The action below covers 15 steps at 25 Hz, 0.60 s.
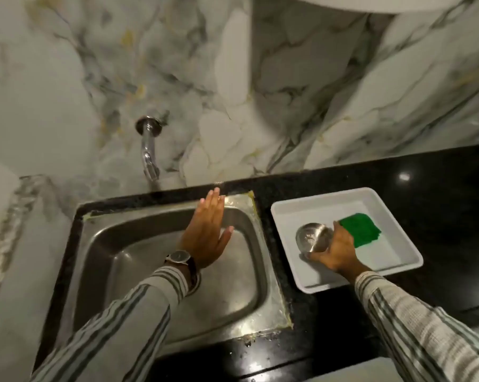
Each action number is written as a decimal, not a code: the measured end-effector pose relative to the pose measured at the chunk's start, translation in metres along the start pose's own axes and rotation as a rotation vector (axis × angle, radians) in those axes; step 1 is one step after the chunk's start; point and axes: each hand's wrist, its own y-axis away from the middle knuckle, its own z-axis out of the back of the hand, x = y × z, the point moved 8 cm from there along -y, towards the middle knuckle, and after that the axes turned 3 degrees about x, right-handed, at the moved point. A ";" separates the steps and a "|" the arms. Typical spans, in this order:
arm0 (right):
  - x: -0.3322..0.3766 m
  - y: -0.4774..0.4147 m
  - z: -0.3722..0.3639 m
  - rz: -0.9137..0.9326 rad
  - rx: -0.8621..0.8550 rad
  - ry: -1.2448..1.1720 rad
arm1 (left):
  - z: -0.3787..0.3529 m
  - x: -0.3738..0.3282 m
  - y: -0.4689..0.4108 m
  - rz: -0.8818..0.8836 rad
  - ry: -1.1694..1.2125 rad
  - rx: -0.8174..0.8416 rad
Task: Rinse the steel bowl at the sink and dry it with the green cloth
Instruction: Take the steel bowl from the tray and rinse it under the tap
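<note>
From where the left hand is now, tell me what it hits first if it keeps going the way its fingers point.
Probably the sink's back rim, then the marble wall. The left hand hovers flat over the basin; its height is unclear.

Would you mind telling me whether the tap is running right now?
It looks off: no stream falls from the tap into the sink.

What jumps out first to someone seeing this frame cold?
Probably the green cloth, the one vivid colour, lying in the white tray on the black counter right of the sink. Next to it in the tray, the right hand grips the small steel bowl. The left hand hovers flat and open above the sink, below the wall tap, with no water visibly running.
</note>
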 end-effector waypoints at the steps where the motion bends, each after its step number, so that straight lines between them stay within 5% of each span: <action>1: -0.008 -0.005 -0.008 -0.022 0.042 0.042 | -0.009 0.004 -0.002 0.014 0.028 -0.005; 10: -0.023 -0.029 -0.033 -0.002 0.014 -0.007 | -0.014 0.038 -0.001 0.178 0.216 0.007; 15: -0.020 -0.052 -0.037 0.058 -0.039 -0.101 | 0.055 0.066 0.004 0.371 0.267 -0.264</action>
